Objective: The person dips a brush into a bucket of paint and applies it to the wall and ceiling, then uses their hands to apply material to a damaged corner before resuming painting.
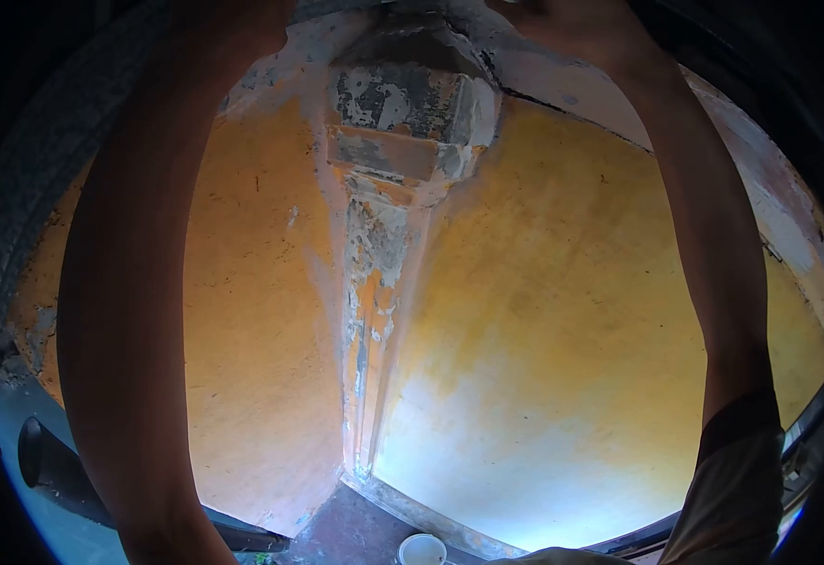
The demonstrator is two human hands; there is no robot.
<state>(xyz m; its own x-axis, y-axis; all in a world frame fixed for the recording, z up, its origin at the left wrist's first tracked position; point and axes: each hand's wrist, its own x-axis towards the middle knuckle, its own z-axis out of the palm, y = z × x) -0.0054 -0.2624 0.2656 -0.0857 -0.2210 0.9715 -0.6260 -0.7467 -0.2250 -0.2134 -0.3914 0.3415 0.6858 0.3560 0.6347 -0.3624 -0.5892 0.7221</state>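
Both of my arms reach up along the sides of the head view. My left hand (242, 24) is at the top edge, dark and partly cut off, so its fingers are hidden. Across from it, my right hand (572, 28) also runs out of the top of the view; one digit points inward, and the rest cannot be made out. No held object shows in either hand. Between the arms stands a corner pillar (374, 226) with flaking grey, white and orange paint and a wider block (398, 99) at its top.
Orange wall (261, 282) lies left of the pillar, yellow wall (553, 282) right of it, paler low down. A white bucket (421, 549) stands on the dark floor (346, 527). A black tube-like object (59, 471) is at lower left. Dark edges frame the view.
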